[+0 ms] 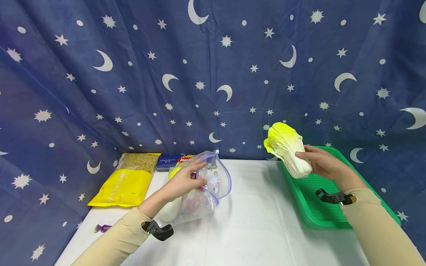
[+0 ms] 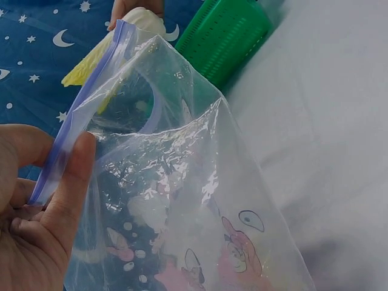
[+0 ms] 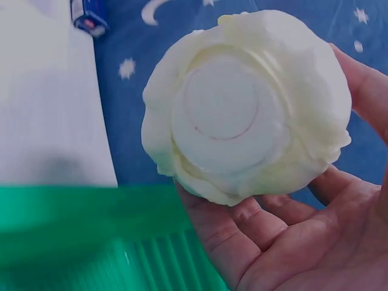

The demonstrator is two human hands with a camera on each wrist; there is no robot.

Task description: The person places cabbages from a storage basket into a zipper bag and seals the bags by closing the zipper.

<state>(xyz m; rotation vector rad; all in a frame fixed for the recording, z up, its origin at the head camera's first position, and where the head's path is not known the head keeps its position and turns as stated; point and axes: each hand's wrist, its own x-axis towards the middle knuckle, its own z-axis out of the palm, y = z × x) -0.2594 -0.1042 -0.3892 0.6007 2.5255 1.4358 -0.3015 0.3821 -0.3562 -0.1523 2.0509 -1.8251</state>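
Observation:
At the right, my right hand point(image 1: 321, 162) grips a yellow-and-white napa cabbage point(image 1: 287, 149) above a green basket point(image 1: 307, 210). Its round white base point(image 3: 224, 109) faces the right wrist camera, with fingers and thumb around the sides. My left hand point(image 1: 184, 181) pinches the purple zip rim of a clear printed zip bag point(image 1: 196, 207). The bag's mouth gapes toward the right. A second yellow-and-white cabbage point(image 1: 170, 211) shows by the bag, partly covered by the left hand; whether it lies inside or behind the plastic I cannot tell.
A yellow pasta bag point(image 1: 123, 184) lies at the left of the white table point(image 1: 247, 221), beside a blue spaghetti box point(image 1: 165, 161). A small purple wrapped candy point(image 1: 103, 228) sits near the left sleeve. A dark blue star-and-moon curtain point(image 1: 199, 122) hangs behind the table.

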